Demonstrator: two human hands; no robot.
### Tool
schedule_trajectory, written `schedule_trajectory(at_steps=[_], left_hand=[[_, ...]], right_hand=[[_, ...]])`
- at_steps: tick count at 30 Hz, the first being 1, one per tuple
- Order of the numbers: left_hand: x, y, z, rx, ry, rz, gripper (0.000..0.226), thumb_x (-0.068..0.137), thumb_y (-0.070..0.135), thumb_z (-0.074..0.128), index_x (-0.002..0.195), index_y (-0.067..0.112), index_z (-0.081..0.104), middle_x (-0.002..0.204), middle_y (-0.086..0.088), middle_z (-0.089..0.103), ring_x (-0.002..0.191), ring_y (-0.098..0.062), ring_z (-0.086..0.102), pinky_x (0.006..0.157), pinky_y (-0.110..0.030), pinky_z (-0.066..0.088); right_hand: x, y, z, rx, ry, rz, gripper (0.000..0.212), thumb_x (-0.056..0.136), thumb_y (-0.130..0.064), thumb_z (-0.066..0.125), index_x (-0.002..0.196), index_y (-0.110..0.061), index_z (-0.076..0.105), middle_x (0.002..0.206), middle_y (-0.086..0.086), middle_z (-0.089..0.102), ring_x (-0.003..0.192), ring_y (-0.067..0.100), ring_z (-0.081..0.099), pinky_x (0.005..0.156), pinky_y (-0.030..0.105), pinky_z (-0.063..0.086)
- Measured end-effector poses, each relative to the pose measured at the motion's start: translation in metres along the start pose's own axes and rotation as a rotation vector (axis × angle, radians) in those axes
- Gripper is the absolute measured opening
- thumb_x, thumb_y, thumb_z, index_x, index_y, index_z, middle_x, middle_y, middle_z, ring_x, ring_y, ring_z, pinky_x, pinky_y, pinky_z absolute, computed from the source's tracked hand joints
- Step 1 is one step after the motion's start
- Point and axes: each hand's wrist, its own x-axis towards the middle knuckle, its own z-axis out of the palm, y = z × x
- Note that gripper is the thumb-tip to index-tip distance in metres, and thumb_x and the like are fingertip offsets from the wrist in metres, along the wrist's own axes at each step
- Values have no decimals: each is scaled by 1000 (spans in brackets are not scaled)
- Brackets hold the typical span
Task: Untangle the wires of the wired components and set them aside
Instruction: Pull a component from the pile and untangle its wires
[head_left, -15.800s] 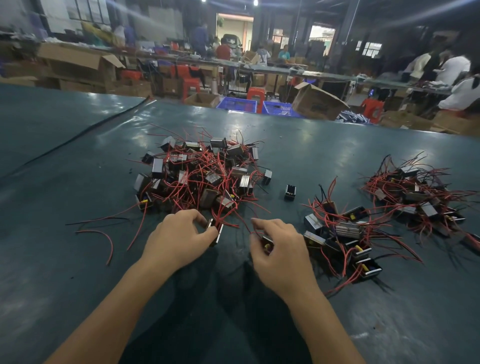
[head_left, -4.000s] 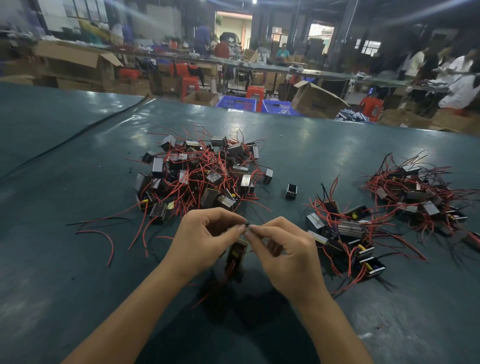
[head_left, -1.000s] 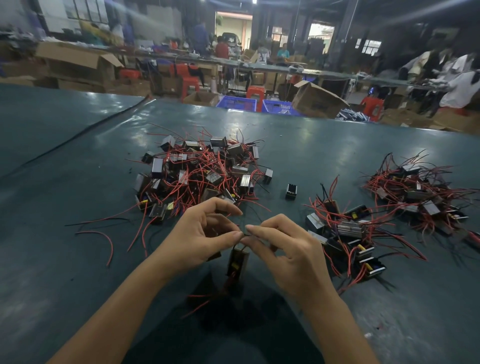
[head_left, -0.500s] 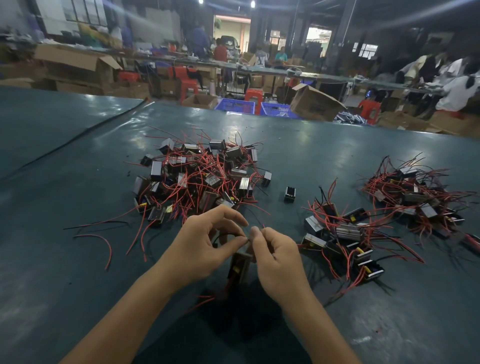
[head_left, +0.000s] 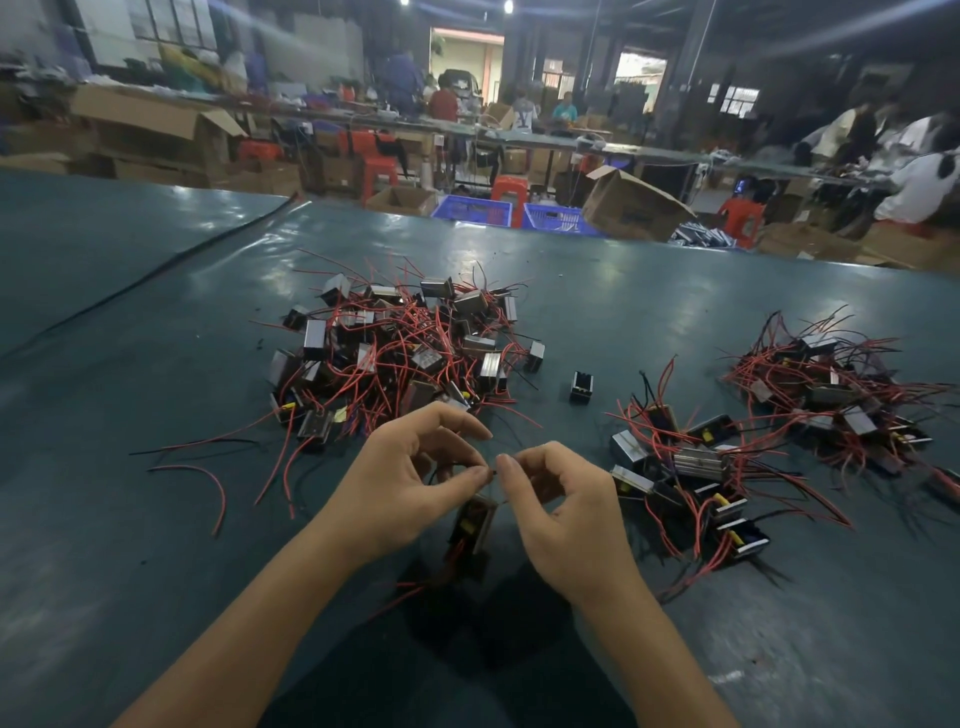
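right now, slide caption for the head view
The left hand and right hand pinch a wire, its component hanging between them; tangled pile behind, smaller group at right.

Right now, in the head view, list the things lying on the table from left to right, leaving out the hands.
Loose red wire → big tangled pile → lone black component → middle pile → far-right pile.

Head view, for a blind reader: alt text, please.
A person's left hand and right hand pinch a thin dark wire between their fingertips over a teal table, a small wired component below them. A large tangled pile of red-wired components lies behind; a smaller group and a farther pile lie to the right.
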Motion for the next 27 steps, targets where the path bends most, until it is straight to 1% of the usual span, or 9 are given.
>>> schedule_trajectory(at_steps=[3,5,8,11,13,18,21,24,27], left_hand=[[-2,-1,3,188,-7,128,28,82,15,76,103,26,64,84,11,71,81,-13,69,76,-35,55],[-5,0,7,358,-3,261,26,83,24,71,105,30,60,86,14,69,80,-11,67,76,-39,54],[-6,2,12,434,7,316,24,83,31,65,106,34,57,85,16,68,78,-10,64,75,-38,52],[-6,0,11,272,29,198,28,82,18,75,105,29,63,84,12,70,81,-13,67,77,-38,54],[-5,0,9,173,58,126,31,80,12,78,104,28,65,83,11,70,84,-14,69,79,-33,55],[-3,2,7,31,86,51,29,80,8,78,100,26,67,83,9,72,82,-9,69,73,-14,49],[-2,3,7,-2,101,38,26,80,9,77,98,25,67,83,8,72,80,-6,69,72,-9,46],[-3,3,8,31,106,66,26,80,8,77,97,25,67,85,9,72,84,-9,69,76,-13,50],[-3,2,7,139,116,152,29,79,7,78,96,27,67,84,11,71,86,-7,69,77,-20,54]], right_hand=[[-2,-1,1,-48,-62,150,25,93,-31,60,74,-17,66,61,-7,61,55,8,55,55,33,48],[-1,-1,2,-34,-100,277,32,95,-30,58,66,-15,62,55,-6,55,51,7,46,54,36,43],[1,-1,-1,63,-129,415,34,94,-24,60,61,-17,60,51,-7,53,50,4,45,53,26,39],[2,-3,-2,152,-45,360,17,89,-25,69,73,-19,66,61,-9,64,54,2,55,53,16,45],[2,-3,-2,154,-10,259,10,86,-27,71,79,-21,68,70,-6,68,63,7,62,59,20,51],[1,1,-3,-50,-6,18,15,88,-35,63,83,-23,70,75,-12,65,75,8,58,68,20,44],[2,2,-5,-24,-58,63,11,89,-31,66,85,-22,70,77,-12,66,78,7,58,71,20,43],[1,0,-5,-9,-129,128,15,93,-30,62,82,-20,67,74,-11,62,75,5,56,70,18,42],[0,-5,-2,57,-171,209,22,96,-30,57,79,-18,64,68,-12,57,66,5,50,63,23,42]])
